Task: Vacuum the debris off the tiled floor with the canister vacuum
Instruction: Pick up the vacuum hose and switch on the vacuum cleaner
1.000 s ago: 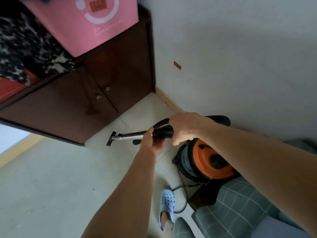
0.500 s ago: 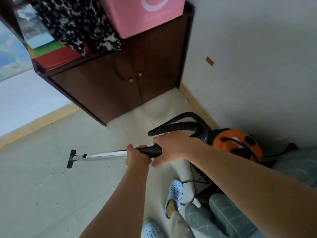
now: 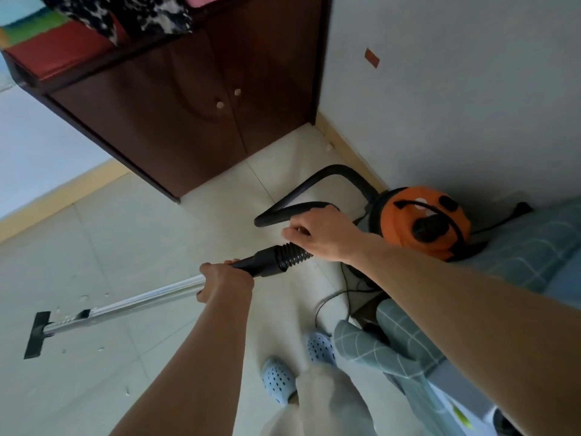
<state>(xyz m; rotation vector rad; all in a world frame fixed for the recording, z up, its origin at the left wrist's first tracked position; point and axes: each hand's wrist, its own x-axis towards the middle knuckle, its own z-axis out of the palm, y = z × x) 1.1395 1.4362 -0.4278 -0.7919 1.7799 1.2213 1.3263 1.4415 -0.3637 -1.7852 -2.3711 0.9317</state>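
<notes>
Tiled floor (image 3: 132, 234) with white bits near my vacuum head (image 3: 37, 335).
My left hand (image 3: 224, 283) grips the wand (image 3: 141, 298); my right hand (image 3: 320, 236) holds the hose (image 3: 290, 256) loosely. Orange canister vacuum (image 3: 423, 223) sits by the wall. Crumbs remain, so lots is left.

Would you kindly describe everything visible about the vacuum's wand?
The wand is a shiny metal tube, slanting down to the left to a flat black floor nozzle lying among pale debris specks on the tiled floor. Its upper end joins a black cuff and ribbed hose. The left hand grips its top; the right hand is on the hose.
</notes>
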